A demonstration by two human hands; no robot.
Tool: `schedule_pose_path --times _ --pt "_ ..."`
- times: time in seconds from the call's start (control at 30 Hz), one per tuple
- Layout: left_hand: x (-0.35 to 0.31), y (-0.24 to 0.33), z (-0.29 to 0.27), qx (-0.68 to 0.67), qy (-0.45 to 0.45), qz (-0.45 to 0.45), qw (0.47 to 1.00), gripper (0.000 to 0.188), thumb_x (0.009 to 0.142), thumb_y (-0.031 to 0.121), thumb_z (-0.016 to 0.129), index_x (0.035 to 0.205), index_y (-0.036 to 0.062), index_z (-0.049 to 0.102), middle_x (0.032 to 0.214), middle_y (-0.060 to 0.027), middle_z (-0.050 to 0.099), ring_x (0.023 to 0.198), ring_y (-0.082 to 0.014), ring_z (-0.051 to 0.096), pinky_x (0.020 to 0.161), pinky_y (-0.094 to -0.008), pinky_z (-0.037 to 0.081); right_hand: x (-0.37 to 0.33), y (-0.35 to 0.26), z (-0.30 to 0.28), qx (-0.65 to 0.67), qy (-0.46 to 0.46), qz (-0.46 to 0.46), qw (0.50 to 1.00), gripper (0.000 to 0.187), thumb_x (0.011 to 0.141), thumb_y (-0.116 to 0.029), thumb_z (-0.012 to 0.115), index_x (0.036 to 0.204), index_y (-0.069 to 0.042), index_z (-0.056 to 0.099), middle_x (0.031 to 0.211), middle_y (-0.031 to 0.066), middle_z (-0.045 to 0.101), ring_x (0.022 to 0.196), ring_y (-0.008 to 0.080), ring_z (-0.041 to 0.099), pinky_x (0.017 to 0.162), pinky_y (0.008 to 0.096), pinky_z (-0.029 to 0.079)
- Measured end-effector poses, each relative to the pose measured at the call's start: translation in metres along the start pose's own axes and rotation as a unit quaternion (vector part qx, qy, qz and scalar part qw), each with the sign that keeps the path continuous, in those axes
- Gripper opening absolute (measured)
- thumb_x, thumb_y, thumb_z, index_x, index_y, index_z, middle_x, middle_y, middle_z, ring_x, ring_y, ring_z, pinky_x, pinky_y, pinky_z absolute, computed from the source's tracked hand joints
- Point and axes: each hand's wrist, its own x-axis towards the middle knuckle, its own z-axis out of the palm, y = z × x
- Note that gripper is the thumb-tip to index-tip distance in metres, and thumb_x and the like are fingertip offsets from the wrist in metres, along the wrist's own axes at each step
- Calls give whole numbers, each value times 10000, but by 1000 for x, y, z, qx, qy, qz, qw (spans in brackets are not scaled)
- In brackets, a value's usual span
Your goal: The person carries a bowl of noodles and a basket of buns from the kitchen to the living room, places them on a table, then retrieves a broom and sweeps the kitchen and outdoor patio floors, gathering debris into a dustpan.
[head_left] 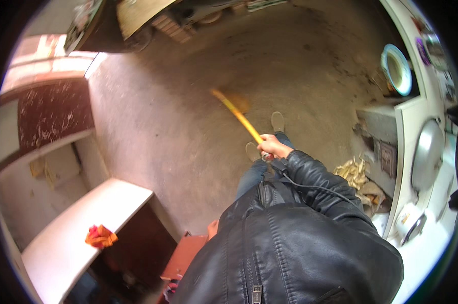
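My right hand is closed round the near end of a yellow broom, in front of my body. Its shaft slants away to the far left, low over the floor. An orange-brown smear of motion lies beside the far part, so the broom's head is not clear. Only a small part of my left hand shows at my left side, by a reddish-brown piece of furniture. The black jacket hides the rest of it, fingers included.
Bare grey-brown floor stretches ahead. At left, a white-topped counter bears an orange-red cloth. On the right are a white worktop with a large metal lid, a basin and pale husks on the floor. Bricks lie at the far side.
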Motion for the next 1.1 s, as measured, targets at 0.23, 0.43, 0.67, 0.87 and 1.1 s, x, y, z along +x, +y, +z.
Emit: schedule_pose_path --times 0.23,0.43,0.67,0.87,1.1 --pt "51 11 -38 173 -41 28 984 343 929 257 671 727 -19 640 654 4 582 613 -81 483 538 -310 392 -119 86 -58 31 65 -38 997 656 901 -76 638 1508 -143 398 574 -18 500 394 80 415 339 264 313" --pt "44 16 -36 171 -36 17 984 345 919 262 685 711 -11 645 634 -13 578 593 -91 468 522 -325 372 -146 190 -142 143 312 -25 939 681 882 -23 607 1516 -81 368 748 54 591 512 125 536 391 326 404" --pt "21 11 -4 165 -64 24 984 308 922 232 696 783 -43 691 696 -42 657 624 -111 555 553 -311 435 -94 221 -143 186 244 47 951 484 778 23 607 1257 -23 556 696 93 579 490 190 553 408 369 431" --pt "-4 48 45 192 -83 36 977 301 923 228 694 787 -40 691 696 -36 654 607 -102 546 542 -298 425 -151 209 -149 167 88 22 982 686 874 -29 628 1514 -125 399 655 31 556 453 100 463 365 299 341" --pt "-26 57 78 246 -75 36 966 324 917 247 705 741 -25 680 642 -21 610 599 -107 530 541 -311 420 -184 244 -303 50 282 -86 954 649 810 -44 672 1433 -46 491 905 154 708 620 188 656 550 343 528"
